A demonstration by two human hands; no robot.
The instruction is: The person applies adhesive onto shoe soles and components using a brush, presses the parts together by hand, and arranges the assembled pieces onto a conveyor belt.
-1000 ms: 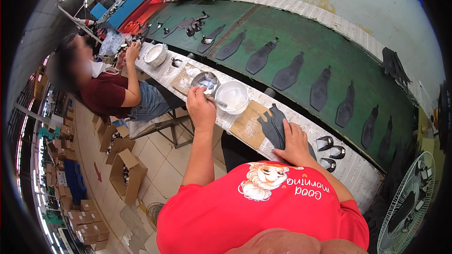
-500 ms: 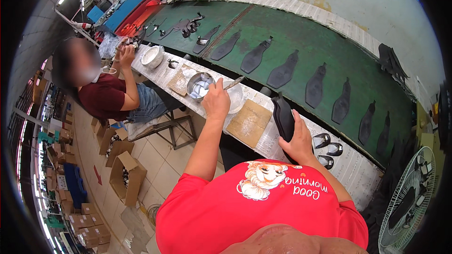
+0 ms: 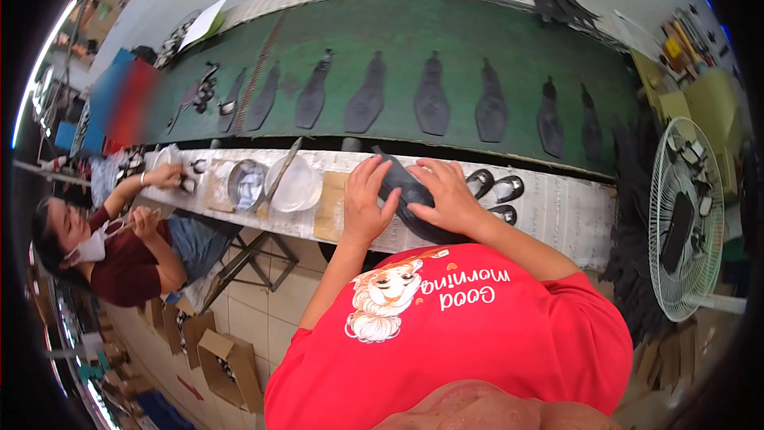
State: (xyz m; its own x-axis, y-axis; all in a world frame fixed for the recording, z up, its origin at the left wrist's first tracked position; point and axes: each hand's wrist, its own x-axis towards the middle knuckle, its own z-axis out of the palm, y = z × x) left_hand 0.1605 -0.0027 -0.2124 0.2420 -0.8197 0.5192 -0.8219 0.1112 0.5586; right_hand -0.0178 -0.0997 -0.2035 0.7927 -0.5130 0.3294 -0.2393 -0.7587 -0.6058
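Both my hands grip a thick bundle of black shoe pieces point(image 3: 407, 185), held tilted over the near bench. On its left side is my left hand point(image 3: 368, 201), thumb against the pieces. My right hand point(image 3: 447, 196) wraps the right side, its thumb lying across the top. To the left, a brush point(image 3: 284, 169) leans across a white bowl point(image 3: 306, 191) of pale contents. A metal bowl point(image 3: 235, 185) with whitish pieces stands beside it. A tan board point(image 3: 329, 211) lies left of my left hand, and several black buckles or rings point(image 3: 509, 186) sit right of my right hand.
Behind the bench runs a green belt point(image 3: 318, 24) with a row of black flat strap-ended pieces point(image 3: 432, 99). A co-worker point(image 3: 131, 263) sits at the left, hands raised over the bench. A fan point(image 3: 686, 219) stands at the right, cartons point(image 3: 231, 370) on the floor.
My left hand has let go of the brush, which now rests on the white bowl, and has joined my right hand on the black pieces. The view has swung right.
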